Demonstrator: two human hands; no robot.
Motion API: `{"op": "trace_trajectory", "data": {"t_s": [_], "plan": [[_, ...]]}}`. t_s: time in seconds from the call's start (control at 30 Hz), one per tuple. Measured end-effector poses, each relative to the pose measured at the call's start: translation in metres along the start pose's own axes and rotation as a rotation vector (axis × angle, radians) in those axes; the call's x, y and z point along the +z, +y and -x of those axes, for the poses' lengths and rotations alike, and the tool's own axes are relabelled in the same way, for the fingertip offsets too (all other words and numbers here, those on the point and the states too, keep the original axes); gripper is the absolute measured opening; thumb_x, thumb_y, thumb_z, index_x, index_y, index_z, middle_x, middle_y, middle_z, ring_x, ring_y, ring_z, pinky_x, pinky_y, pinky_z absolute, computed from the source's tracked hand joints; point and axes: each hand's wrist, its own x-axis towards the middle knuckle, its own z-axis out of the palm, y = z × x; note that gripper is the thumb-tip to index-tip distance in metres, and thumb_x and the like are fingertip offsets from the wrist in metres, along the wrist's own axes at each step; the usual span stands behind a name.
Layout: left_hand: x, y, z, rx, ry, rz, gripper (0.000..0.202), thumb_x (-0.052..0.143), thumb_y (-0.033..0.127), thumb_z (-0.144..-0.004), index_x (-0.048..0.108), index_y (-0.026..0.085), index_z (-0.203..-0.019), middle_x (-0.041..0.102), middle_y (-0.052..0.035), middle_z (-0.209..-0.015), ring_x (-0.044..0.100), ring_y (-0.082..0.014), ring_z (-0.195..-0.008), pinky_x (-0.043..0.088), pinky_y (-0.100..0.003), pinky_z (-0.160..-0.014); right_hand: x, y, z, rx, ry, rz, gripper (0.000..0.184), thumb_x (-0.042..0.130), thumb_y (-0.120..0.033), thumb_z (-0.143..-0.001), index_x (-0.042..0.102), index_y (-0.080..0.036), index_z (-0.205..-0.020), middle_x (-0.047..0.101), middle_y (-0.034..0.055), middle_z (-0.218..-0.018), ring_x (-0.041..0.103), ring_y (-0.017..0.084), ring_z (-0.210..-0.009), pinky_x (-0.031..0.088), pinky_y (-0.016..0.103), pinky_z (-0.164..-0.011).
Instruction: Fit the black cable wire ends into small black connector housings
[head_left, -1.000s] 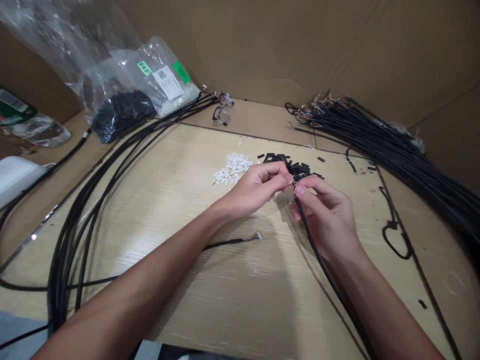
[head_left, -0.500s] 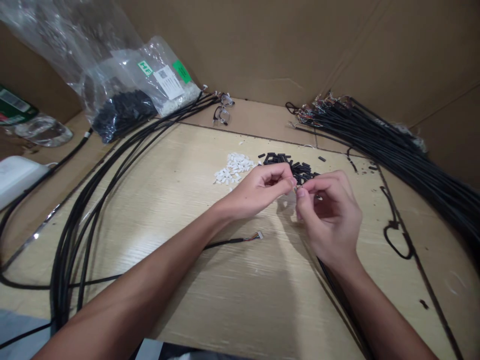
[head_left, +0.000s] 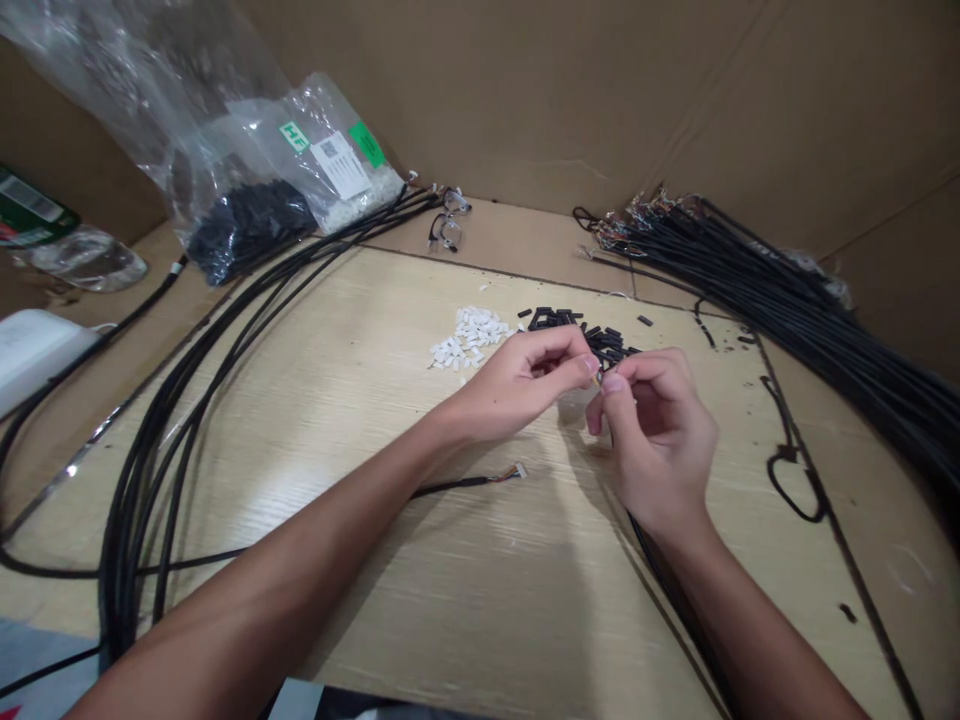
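Note:
My left hand (head_left: 536,380) is closed in a pinch over the table, its fingertips hiding whatever small piece is between them. Close beside it, my right hand (head_left: 660,430) pinches the thin coloured wires (head_left: 598,379) at the end of a black cable (head_left: 654,555), which runs down under my right forearm. Just beyond my fingers lies a pile of small black connector housings (head_left: 555,318), partly hidden by my hands. To its left is a heap of small white connectors (head_left: 472,335). Another cable end with a white connector (head_left: 519,470) rests below my left wrist.
Black cables (head_left: 217,350) curve along the left side. A thick cable bundle (head_left: 780,270) lies at the right. Plastic bags of black (head_left: 247,225) and white parts (head_left: 360,200), glasses (head_left: 448,232) and a bottle (head_left: 82,260) stand at the back and left.
My right hand has shifted slightly down and away from my left fingertips, so a little more of the coloured wires shows between them. My left hand stays nearly in place.

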Motion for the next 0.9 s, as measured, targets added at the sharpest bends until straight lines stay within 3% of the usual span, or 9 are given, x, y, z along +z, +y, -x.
{"op": "trace_trajectory", "data": {"t_s": [0.23, 0.47, 0.63, 0.9], "plan": [[0.001, -0.0021, 0.0025, 0.002, 0.035, 0.068, 0.031, 0.078, 0.045, -0.098, 0.069, 0.018, -0.086, 0.059, 0.001, -0.076, 0.05, -0.0128, -0.071, 0.039, -0.028, -0.065, -0.0019, -0.0002, -0.0016, -0.019, 0.027, 0.043, 0.012, 0.07, -0.02, -0.108, 0.069, -0.025, -0.098, 0.059, 0.0013, -0.103, 0.063, 0.014, -0.08, 0.05, 0.03, -0.063], [0.0027, -0.0044, 0.003, 0.047, 0.057, -0.039, 0.021, 0.075, 0.033, -0.097, 0.067, 0.018, -0.085, 0.057, 0.0007, -0.078, 0.05, -0.0127, -0.074, 0.04, -0.026, -0.065, -0.0032, -0.0029, -0.0021, -0.13, 0.024, 0.155, 0.012, 0.069, -0.016, -0.107, 0.067, -0.025, -0.1, 0.057, 0.0016, -0.103, 0.058, 0.013, -0.074, 0.049, 0.029, -0.058], [0.0022, -0.003, 0.0024, 0.064, 0.043, -0.058, 0.018, 0.072, 0.029, -0.096, 0.063, 0.019, -0.083, 0.053, 0.002, -0.075, 0.047, -0.0124, -0.072, 0.038, -0.026, -0.064, -0.0038, -0.0043, -0.0031, -0.224, 0.017, 0.268, 0.014, 0.068, -0.014, -0.106, 0.064, -0.026, -0.099, 0.057, 0.0006, -0.097, 0.056, 0.015, -0.076, 0.046, 0.03, -0.06], [0.0, 0.0007, 0.0035, 0.043, 0.009, -0.072, 0.014, 0.071, 0.023, -0.089, 0.06, 0.021, -0.08, 0.049, 0.0047, -0.07, 0.04, -0.0112, -0.066, 0.034, -0.026, -0.061, -0.0031, -0.0037, -0.0019, -0.254, -0.005, 0.285, 0.014, 0.067, -0.013, -0.106, 0.063, -0.025, -0.101, 0.056, 0.0001, -0.098, 0.055, 0.014, -0.077, 0.048, 0.03, -0.063]]}}
